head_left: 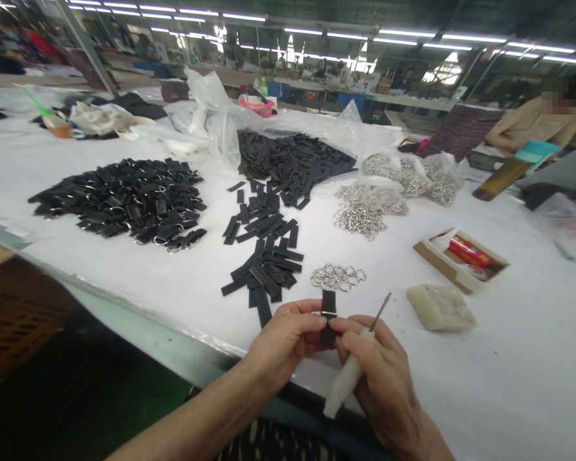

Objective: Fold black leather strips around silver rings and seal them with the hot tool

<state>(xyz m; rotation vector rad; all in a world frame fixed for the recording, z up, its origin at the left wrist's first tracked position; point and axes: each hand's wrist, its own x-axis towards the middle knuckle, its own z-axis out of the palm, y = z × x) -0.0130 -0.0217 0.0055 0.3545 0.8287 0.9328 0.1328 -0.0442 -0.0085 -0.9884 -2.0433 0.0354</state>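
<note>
Strap with a ring threaded on is pinched by the left hand, grip closed, just above the surface. The right hand clasps a white-handled awl. Ringed straps are heaped far left, and loose strips and D-rings lie plentiful and unjoined.

I see the left hand and right hand pinching a black strap upright, just this side of the metal rings on the white worktop. The right hand also grips a white-handled tool. Loose black strips lie left of the rings, and a pale block lies to their right.
</note>
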